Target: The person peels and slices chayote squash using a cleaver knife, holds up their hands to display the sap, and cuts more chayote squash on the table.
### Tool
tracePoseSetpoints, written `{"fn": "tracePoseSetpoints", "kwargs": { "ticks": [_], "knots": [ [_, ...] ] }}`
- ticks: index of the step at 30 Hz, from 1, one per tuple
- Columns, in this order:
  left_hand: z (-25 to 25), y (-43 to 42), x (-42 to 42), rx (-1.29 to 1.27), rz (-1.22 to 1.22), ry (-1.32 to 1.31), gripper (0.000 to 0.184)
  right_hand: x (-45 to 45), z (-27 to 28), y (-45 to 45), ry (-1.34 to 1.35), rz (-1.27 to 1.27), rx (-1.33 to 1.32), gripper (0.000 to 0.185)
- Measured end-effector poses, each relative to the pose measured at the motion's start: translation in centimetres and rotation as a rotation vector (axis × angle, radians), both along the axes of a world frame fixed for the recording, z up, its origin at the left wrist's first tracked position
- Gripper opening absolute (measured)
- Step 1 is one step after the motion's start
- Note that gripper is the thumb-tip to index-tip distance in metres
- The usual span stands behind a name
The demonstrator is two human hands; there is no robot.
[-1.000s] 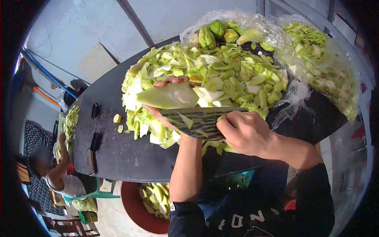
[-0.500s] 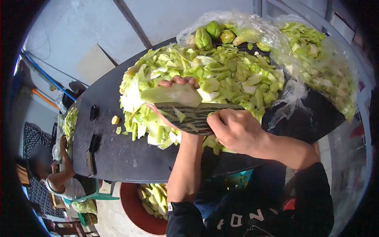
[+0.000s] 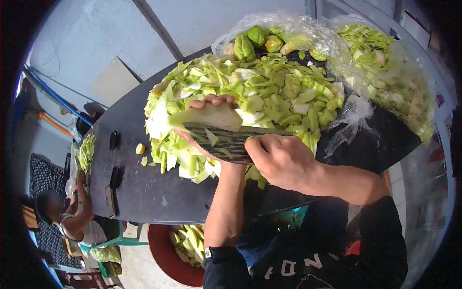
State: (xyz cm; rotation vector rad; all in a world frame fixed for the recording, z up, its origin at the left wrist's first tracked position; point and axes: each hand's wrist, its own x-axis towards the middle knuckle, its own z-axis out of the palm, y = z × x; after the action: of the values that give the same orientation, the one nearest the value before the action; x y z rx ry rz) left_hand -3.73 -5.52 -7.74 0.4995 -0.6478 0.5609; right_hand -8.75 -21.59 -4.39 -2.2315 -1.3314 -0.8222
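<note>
Across the middle of the frame, dark table (image 3: 154,200), curved edge. Big heap of green slices and peelings (image 3: 279,91) on it. Clear plastic bag (image 3: 397,89) of more slices, upper right. Another person (image 3: 79,224) at lower left, arms reaching to greens at the table's left end. Red tub (image 3: 161,248) with long pale green pieces, bottom, left of center. Right hand (image 3: 285,158), center right: closed fist around the knife's handle end. Left hand (image 3: 213,100), center: fingers curled over far edge of the cut piece, palm edge showing on near side. Broad knife (image 3: 226,144): blade flat along near side of the piece, slivers on it. Pale green cut piece (image 3: 209,117): center, clamped in left hand, above the heap's near side. Whole green vegetables (image 3: 244,48) at top center. Small yellowish chunk (image 3: 140,148) on table, left of heap.
</note>
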Motion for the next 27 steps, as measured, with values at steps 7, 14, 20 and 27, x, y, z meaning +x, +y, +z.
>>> {"fn": "tracePoseSetpoints", "kwargs": {
  "ticks": [7, 14, 20, 27],
  "knots": [
    [1.0, -1.2, -0.9, -0.022, 0.093, 0.085, 0.065, -0.1, 0.0, 0.1, 0.002, -0.045, -0.031, 0.016],
    [-0.6, 0.9, 0.5, 0.018, -0.127, -0.046, 0.064, 0.2, 0.1, 0.1, -0.038, -0.010, -0.016, 0.015],
    [-1.4, 2.3, 1.5, 0.132, -0.259, -0.155, 0.050, 0.6, -0.1, 0.3, -0.050, 0.003, -0.027, 0.015],
    [-0.1, 0.4, -0.5, 0.025, -0.168, 0.014, 0.059, 0.6, -0.1, 0.4, -0.027, -0.008, -0.050, 0.014]
  ]
}}
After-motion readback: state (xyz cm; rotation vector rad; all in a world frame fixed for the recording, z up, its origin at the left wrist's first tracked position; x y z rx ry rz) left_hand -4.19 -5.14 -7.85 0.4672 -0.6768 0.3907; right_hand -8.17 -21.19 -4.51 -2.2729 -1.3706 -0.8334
